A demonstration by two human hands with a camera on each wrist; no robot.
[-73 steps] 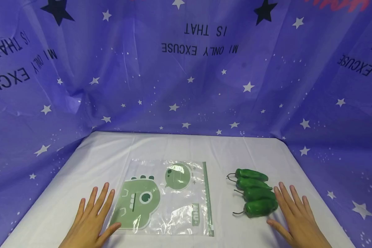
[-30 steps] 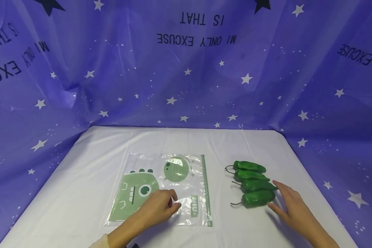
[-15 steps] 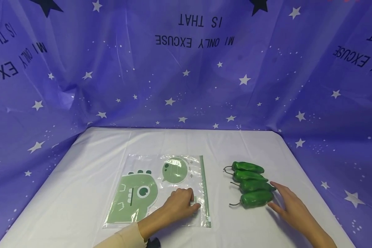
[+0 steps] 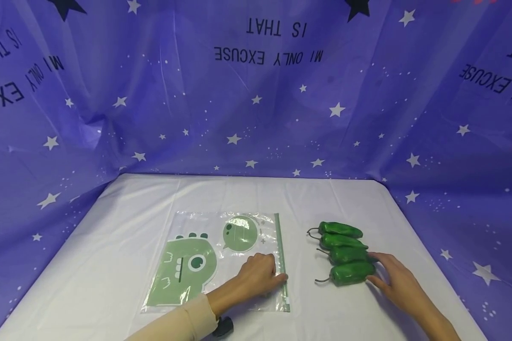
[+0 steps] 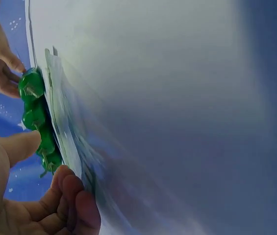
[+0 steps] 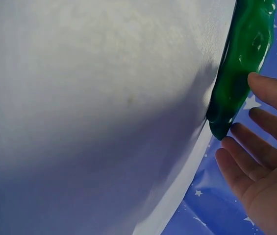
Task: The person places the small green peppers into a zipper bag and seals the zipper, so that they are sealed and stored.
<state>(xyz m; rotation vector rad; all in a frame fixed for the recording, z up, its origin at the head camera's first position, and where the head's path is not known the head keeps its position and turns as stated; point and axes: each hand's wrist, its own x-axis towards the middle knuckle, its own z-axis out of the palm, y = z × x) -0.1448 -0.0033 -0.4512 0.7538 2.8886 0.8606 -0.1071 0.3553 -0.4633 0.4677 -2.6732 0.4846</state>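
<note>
Several green peppers (image 4: 352, 273) with thin stems lie side by side on the white cloth. My right hand (image 4: 398, 286) is at their pointed ends, fingers loosely spread; in the right wrist view its thumb tip (image 6: 256, 81) overlaps the nearest pepper (image 6: 243, 58). To the left lies a flat clear zip bag (image 4: 213, 284) printed with a green dinosaur. My left hand (image 4: 256, 274) is over the bag's right part, thumb tip at the green zip edge (image 4: 281, 251). In the left wrist view its thumb and bent fingers (image 5: 87, 208) stand apart, fingertips right at the bag.
A white cloth (image 4: 153, 194) covers the table. Purple star-printed curtains (image 4: 256, 118) rise at the back and both sides. A dark object (image 4: 223, 327) shows beneath my left wrist, partly hidden by the sleeve (image 4: 187, 319).
My left hand has moved right from the bag's left side across to its zip edge. My right hand has turned and come in closer to the peppers. Bag and peppers lie as before.
</note>
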